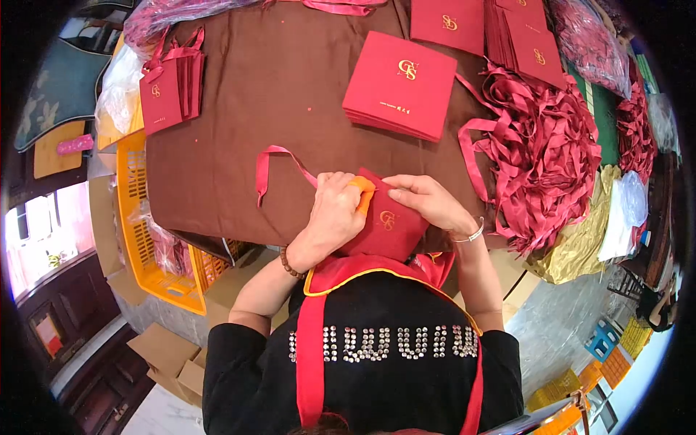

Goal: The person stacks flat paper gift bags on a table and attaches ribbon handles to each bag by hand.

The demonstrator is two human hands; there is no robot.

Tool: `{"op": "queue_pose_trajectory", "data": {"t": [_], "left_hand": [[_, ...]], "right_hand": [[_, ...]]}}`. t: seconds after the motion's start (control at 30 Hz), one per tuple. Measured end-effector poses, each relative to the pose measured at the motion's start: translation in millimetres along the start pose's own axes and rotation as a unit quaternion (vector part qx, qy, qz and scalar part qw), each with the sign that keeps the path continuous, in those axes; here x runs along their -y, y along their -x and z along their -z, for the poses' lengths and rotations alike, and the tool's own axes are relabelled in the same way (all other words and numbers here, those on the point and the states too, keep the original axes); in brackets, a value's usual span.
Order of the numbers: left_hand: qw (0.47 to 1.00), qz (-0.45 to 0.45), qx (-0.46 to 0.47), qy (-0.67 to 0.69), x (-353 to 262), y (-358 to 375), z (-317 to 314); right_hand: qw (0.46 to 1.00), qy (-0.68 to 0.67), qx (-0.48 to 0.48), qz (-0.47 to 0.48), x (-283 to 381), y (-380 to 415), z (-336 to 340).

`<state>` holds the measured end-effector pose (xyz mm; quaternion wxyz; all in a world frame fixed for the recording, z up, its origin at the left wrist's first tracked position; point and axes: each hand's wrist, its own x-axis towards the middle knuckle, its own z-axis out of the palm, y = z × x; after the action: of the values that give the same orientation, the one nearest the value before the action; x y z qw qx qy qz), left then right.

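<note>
A small red paper bag (391,226) with a gold monogram is held between my hands at the table's front edge, tilted against my body. My right hand (435,205), with a bracelet at the wrist, pinches the bag's upper right edge. My left hand (335,216) is closed at its upper left edge, and an orange cover (365,193) wraps a finger. From that hand a red ribbon (278,152) trails left across the brown cloth (239,188). Whether its end passes through the bag is hidden by the fingers.
A stack of flat red bags (399,87) lies ahead, with more stacks behind. A ribbon heap (540,159) covers the right side. Finished-looking bags with ribbon handles (170,94) stand far left. A yellow crate (134,196) is beside the table's left edge.
</note>
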<state>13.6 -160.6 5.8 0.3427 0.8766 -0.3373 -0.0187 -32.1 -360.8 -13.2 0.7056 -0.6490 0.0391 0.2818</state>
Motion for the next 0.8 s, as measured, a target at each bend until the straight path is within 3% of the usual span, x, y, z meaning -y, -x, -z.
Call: {"op": "queue_pose_trajectory", "data": {"t": [0.33, 0.63, 0.8], "left_hand": [[0.990, 0.104, -0.025, 0.088, 5, -3, 8], [0.999, 0.016, -0.016, 0.042, -1, 0, -2], [0.999, 0.016, 0.004, 0.033, -5, -2, 1]], "right_hand": [[0.997, -0.076, 0.011, -0.021, -3, 3, 4], [0.998, -0.058, -0.001, -0.024, 0, 2, 3], [0.997, -0.079, 0.006, -0.002, -3, 3, 1]]}}
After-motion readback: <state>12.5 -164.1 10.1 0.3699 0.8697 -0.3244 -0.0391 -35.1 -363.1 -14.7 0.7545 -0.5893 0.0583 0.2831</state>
